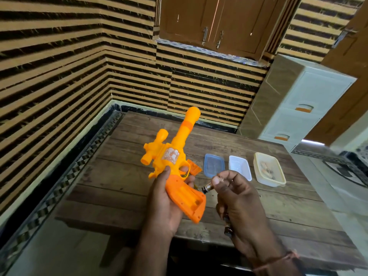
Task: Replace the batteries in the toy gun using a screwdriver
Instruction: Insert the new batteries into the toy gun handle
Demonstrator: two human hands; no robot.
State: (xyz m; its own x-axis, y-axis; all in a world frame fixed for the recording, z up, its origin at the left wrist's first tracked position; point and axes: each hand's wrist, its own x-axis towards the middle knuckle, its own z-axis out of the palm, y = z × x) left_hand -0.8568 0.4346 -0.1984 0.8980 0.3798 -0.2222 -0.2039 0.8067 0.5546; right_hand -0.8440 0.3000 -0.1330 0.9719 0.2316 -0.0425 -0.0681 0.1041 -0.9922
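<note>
**Both hands at the open battery bay**

Left hand (163,204) grips the toy gun (175,156) around the handle, barrel aimed away toward 12 o'clock, so that the uncovered battery compartment (191,198) faces up at me. Its slots look empty as far as I can tell. My right hand (239,198), at 3 o'clock of the handle, pinches a battery (208,187) between thumb and fingers, its dark end just beside the compartment rim; I judge it is being lined up for insertion. My lower fingers curl round more dark cylinders (228,230), probably further batteries kept ready.

Beyond the gun on the wooden table (119,186), at 1 o'clock, lies an orange piece (194,167), likely the removed cover, set within reach for refitting. Farther toward 2 o'clock, three containers stand in a row: a blue lid (214,165), a clear tub (240,167), and a cream tub (268,169) holding small items I cannot identify. No screwdriver is visible.
</note>
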